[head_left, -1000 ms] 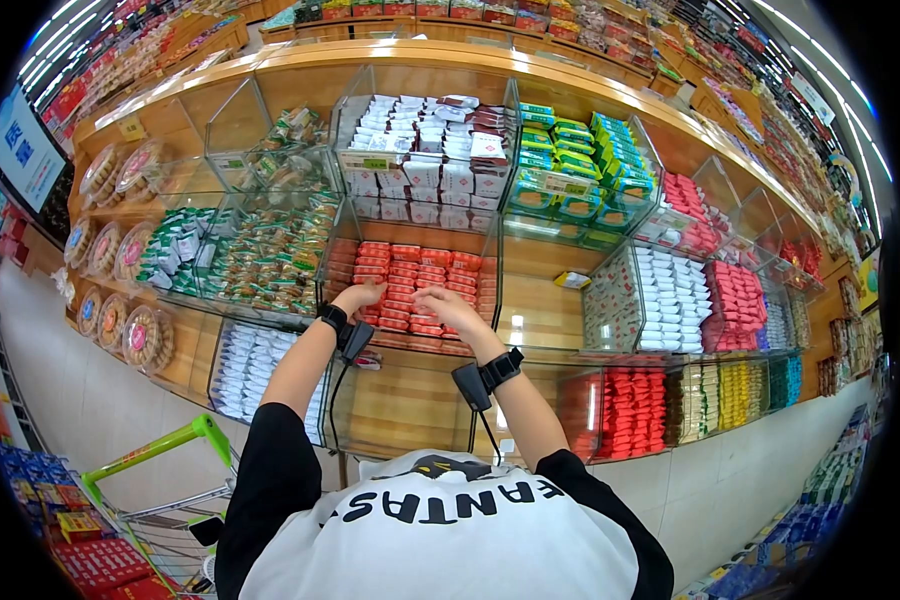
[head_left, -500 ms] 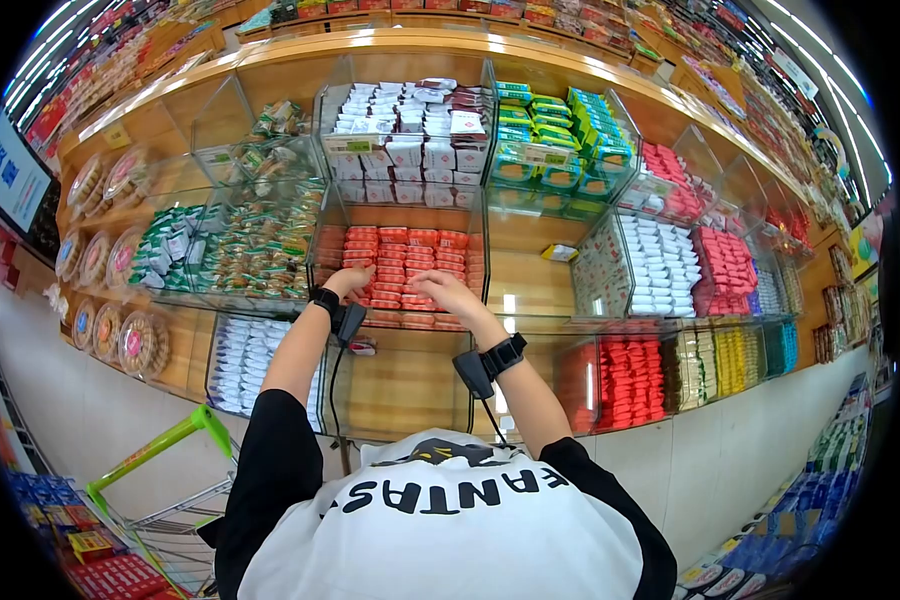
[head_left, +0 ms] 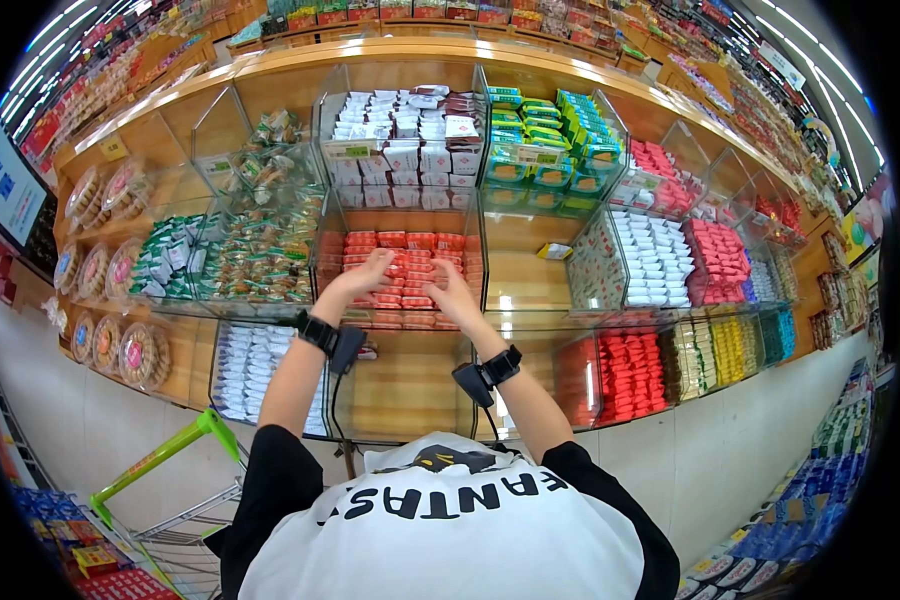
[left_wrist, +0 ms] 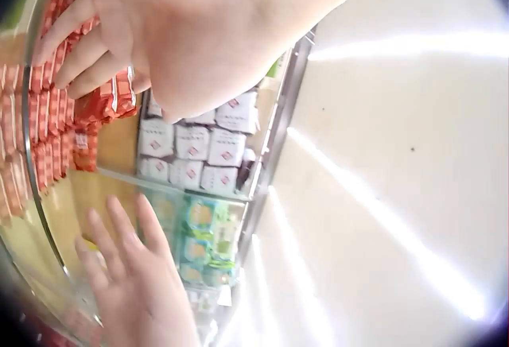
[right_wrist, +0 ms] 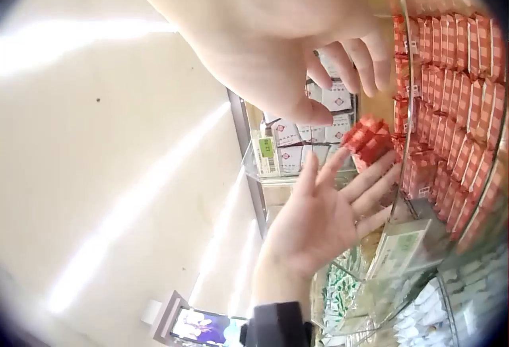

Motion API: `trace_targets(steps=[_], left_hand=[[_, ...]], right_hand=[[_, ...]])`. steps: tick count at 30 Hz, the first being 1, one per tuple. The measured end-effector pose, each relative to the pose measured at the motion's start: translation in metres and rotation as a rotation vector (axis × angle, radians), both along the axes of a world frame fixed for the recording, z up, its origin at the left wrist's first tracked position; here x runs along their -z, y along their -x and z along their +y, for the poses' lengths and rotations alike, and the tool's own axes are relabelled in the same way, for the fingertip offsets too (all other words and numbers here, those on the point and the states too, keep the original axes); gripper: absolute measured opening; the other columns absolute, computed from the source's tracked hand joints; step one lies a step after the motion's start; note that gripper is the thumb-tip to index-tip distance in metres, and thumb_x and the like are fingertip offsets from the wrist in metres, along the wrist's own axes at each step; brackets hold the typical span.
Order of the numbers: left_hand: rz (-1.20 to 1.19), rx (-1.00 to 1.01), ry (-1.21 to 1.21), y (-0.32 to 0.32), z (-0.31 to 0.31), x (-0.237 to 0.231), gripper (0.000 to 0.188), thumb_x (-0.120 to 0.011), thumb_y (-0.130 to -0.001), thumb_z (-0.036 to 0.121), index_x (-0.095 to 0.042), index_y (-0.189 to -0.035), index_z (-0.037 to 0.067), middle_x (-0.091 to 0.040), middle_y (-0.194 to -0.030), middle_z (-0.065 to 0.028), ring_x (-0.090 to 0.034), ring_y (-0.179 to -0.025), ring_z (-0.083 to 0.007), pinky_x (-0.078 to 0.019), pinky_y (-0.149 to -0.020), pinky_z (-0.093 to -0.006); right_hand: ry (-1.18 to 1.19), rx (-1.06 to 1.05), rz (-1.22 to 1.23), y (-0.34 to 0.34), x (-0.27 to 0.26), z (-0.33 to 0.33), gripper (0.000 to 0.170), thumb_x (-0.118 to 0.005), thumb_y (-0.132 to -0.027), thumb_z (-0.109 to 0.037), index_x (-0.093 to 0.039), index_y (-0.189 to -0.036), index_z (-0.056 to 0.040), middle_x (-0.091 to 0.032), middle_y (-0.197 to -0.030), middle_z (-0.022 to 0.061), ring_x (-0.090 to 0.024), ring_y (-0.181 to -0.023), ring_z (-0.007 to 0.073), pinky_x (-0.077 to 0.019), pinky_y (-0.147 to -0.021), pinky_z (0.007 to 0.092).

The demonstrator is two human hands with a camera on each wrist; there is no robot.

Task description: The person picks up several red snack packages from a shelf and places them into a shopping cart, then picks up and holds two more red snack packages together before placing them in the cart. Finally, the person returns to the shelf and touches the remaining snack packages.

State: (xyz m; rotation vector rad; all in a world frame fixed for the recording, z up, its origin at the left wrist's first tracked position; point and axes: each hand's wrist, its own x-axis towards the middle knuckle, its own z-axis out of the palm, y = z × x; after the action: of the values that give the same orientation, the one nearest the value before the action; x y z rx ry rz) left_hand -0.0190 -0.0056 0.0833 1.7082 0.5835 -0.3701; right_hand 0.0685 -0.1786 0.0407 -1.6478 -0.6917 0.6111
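Note:
Red packets (head_left: 410, 290) lie in rows inside a clear-walled bin in the head view. Over their left part is the left hand (head_left: 365, 280), fingers straight and spread. One red packet (left_wrist: 107, 104) stands out above the rows, behind the left hand's fingers in both wrist views; whether they touch it cannot be told. Near the bin's right side hovers the right hand (head_left: 454, 293), fingers apart and slightly bent, holding nothing. The right wrist view has the left hand (right_wrist: 318, 224) below the right hand (right_wrist: 294, 37), with a gap between them.
Clear bin walls surround the red packets. Behind them stand white packets (head_left: 405, 160), with green packets (head_left: 540, 135) to their right. Green-and-brown packets (head_left: 260, 250) fill a bin at left. A green-handled cart (head_left: 160, 455) stands at lower left.
My left hand has moved from the bin's left edge inward over the red packets, its fingers now more spread. My right hand has shifted only slightly and stays near the right side.

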Motion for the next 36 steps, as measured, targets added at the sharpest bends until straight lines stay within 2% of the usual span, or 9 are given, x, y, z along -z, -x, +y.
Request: trace_targets(steps=[2,4,6,16,20,23,25,28,36], left_hand=[[-0.156,-0.014,-0.023,0.011,-0.022,-0.014,0.069,-0.029,-0.083,0.059,-0.013,-0.132,0.013,-0.038,-0.126,-0.0158,-0.047,-0.109,-0.0263,-0.0421,-0.083,-0.0361],[-0.393,-0.039,0.065,0.018,-0.036,-0.008,0.052,-0.029,-0.09,0.042,-0.025,-0.126,0.004,-0.039,-0.117,-0.014,-0.048,-0.103,-0.0229,-0.0372,-0.086,-0.0314],[-0.573,0.082,-0.058,0.026,-0.041,-0.001,0.048,-0.028,-0.091,0.039,-0.026,-0.125,0.005,-0.038,-0.12,-0.0114,-0.044,-0.108,-0.0203,-0.033,-0.09,-0.0297],[-0.659,-0.143,-0.038,0.066,-0.059,-0.019,0.042,-0.035,-0.091,0.029,-0.033,-0.128,0.009,-0.043,-0.122,-0.0133,-0.038,-0.115,-0.0189,-0.0288,-0.094,-0.0273],[-0.69,-0.308,-0.016,0.08,-0.066,-0.02,0.039,-0.04,-0.089,0.02,-0.036,-0.125,0.006,-0.048,-0.115,-0.0108,-0.044,-0.107,-0.0169,-0.0316,-0.091,-0.0255],[-0.715,-0.462,0.117,0.092,-0.072,-0.019,0.039,-0.044,-0.087,0.017,-0.037,-0.124,0.007,-0.05,-0.107,-0.0087,-0.047,-0.099,-0.0148,-0.0354,-0.086,-0.0254],[-0.714,-0.548,0.081,0.098,-0.075,-0.021,0.04,-0.045,-0.087,0.017,-0.036,-0.124,0.007,-0.05,-0.104,-0.008,-0.047,-0.097,-0.0138,-0.0368,-0.084,-0.0257],[-0.743,-0.66,0.023,0.104,-0.081,-0.021,0.042,-0.047,-0.085,0.016,-0.034,-0.124,0.008,-0.049,-0.104,-0.0075,-0.047,-0.095,-0.0133,-0.0385,-0.081,-0.0262],[-0.895,-0.699,0.018,0.118,-0.106,-0.028,0.047,-0.05,-0.085,0.016,-0.032,-0.126,0.002,-0.048,-0.111,-0.0076,-0.047,-0.098,-0.0116,-0.0383,-0.084,-0.0255]], right_hand=[[-0.043,0.096,-0.352,0.0,0.008,0.004,0.054,-0.063,-0.069,-0.007,-0.041,-0.118,-0.0062,-0.046,-0.111,0.0115,-0.049,-0.099,0.0197,-0.0415,-0.081,0.0298],[-0.076,0.078,-0.344,0.004,0.001,0.006,0.059,-0.063,-0.064,-0.004,-0.041,-0.119,-0.0068,-0.042,-0.117,0.0125,-0.045,-0.106,0.0228,-0.0389,-0.087,0.0325],[-0.148,-0.001,-0.532,0.013,-0.021,0.002,0.06,-0.064,-0.062,-0.003,-0.041,-0.117,-0.0058,-0.039,-0.121,0.0158,-0.037,-0.114,0.0309,-0.0319,-0.095,0.0355],[-0.11,-0.037,-0.413,0.037,-0.05,0.004,0.045,-0.061,-0.061,0.001,-0.051,-0.105,-0.0035,-0.051,-0.108,0.0101,-0.052,-0.097,0.0194,-0.0419,-0.08,0.0284],[-0.091,-0.087,-0.346,0.041,-0.048,0.002,0.045,-0.066,-0.062,-0.009,-0.05,-0.103,-0.004,-0.052,-0.102,0.0124,-0.052,-0.094,0.0261,-0.0418,-0.08,0.032],[-0.053,-0.048,-0.461,0.045,-0.056,0.002,0.046,-0.07,-0.063,-0.009,-0.05,-0.104,-0.0014,-0.057,-0.096,0.008,-0.056,-0.084,0.0147,-0.0444,-0.072,0.0257],[-0.013,-0.029,-0.206,0.052,-0.068,-0.002,0.046,-0.071,-0.066,-0.014,-0.05,-0.103,0.0007,-0.058,-0.091,0.0067,-0.055,-0.083,0.0128,-0.0442,-0.073,0.0245],[-0.138,-0.088,-0.143,0.054,-0.057,0.0,0.047,-0.071,-0.068,-0.019,-0.049,-0.103,0.0007,-0.058,-0.086,0.0068,-0.055,-0.079,0.0118,-0.0446,-0.067,0.0237],[-0.26,-0.405,0.048,0.07,-0.096,-0.023,0.047,-0.067,-0.07,-0.008,-0.045,-0.111,-0.0029,-0.053,-0.104,0.0056,-0.051,-0.094,0.0114,-0.0436,-0.079,0.0256]])
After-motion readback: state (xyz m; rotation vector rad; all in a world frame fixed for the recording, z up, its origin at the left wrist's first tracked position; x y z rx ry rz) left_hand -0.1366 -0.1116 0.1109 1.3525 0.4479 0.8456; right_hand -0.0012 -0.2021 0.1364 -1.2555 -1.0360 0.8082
